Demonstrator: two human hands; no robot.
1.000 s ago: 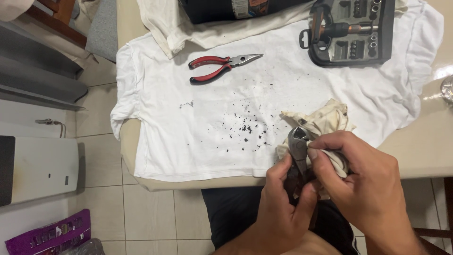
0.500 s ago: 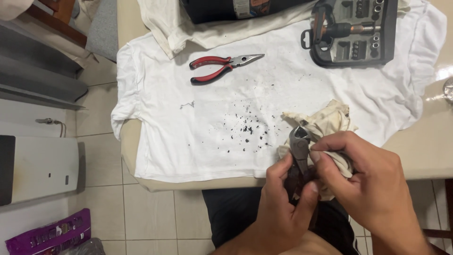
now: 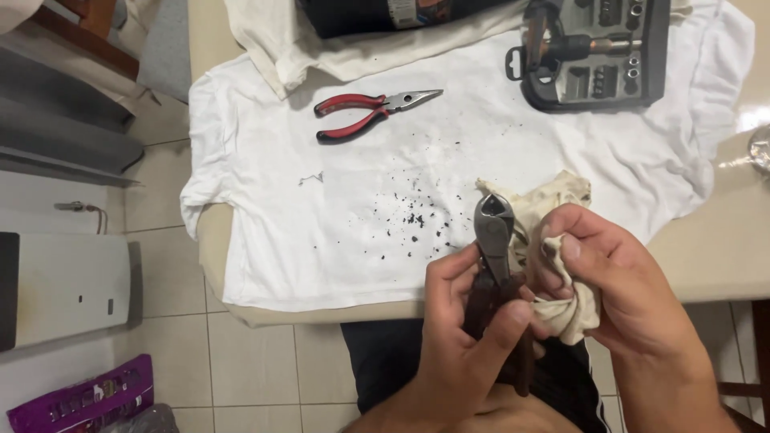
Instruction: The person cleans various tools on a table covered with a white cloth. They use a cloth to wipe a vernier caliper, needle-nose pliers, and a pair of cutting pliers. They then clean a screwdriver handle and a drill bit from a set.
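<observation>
— Left hand first: we have it wrapped tight around the dark handles of the cutting pliers, thumb across the front, fingers closed behind.

— And our right hand?

— Bunched around a cream rag, fingers curled shut on the cloth, pressed up against the right side of the pliers' head.

— How do the pliers look?

— Grey, dull steel head, rounded at the top, with the two cutting jaws shut together (a thin seam runs down the middle). The handles are dark reddish-brown and mostly hidden in our grip.

— Which way do they point?

— Head up and away from us, toward the table; handles down toward our lap. The long axis runs nearly upright in the head view, leaning only slightly left at the top.

— Where are they, exactly?

— Held in the air at the table's near edge, the head over the hem of the white T-shirt spread there, just right of the scattered dark specks.

— Anything else on the shirt?

— Red-handled needle-nose pliers lying well apart at the far side, tip pointing right, and a black bit-set case at the far right.
</observation>
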